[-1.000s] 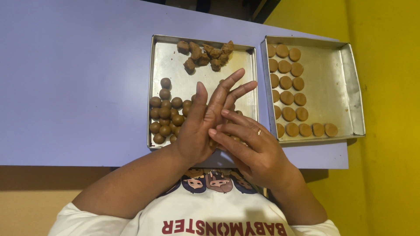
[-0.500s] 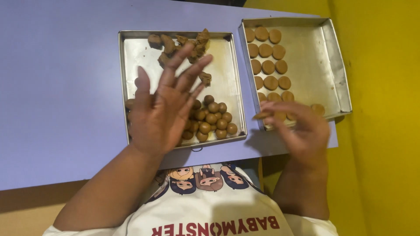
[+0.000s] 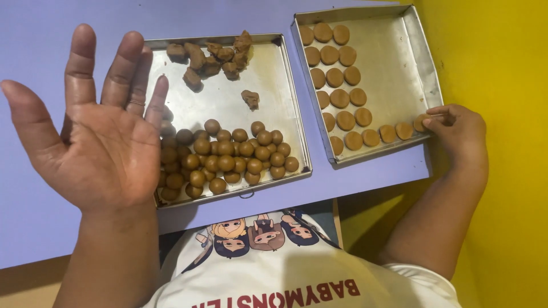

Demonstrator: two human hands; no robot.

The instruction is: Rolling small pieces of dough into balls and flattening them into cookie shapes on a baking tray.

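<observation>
The right hand (image 3: 456, 134) pinches a flat dough disc (image 3: 421, 122) at the near corner of the right tray (image 3: 422, 63); the left hand (image 3: 97, 142) hovers wide open, holding nothing, over the dough balls (image 3: 228, 157). This tray overhangs the tabletop (image 3: 45, 51) edge, so I think a hard press there could tip it.

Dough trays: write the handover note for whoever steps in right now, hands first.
Left hand: open, palm up, holding nothing, raised over the left tray.
Right hand: fingertips on a flattened disc at the right tray near corner.
Done: flattened discs fill three columns and a near row in the right tray.
Left: a cluster of rolled balls and rough dough lumps wait in the left tray.
</observation>
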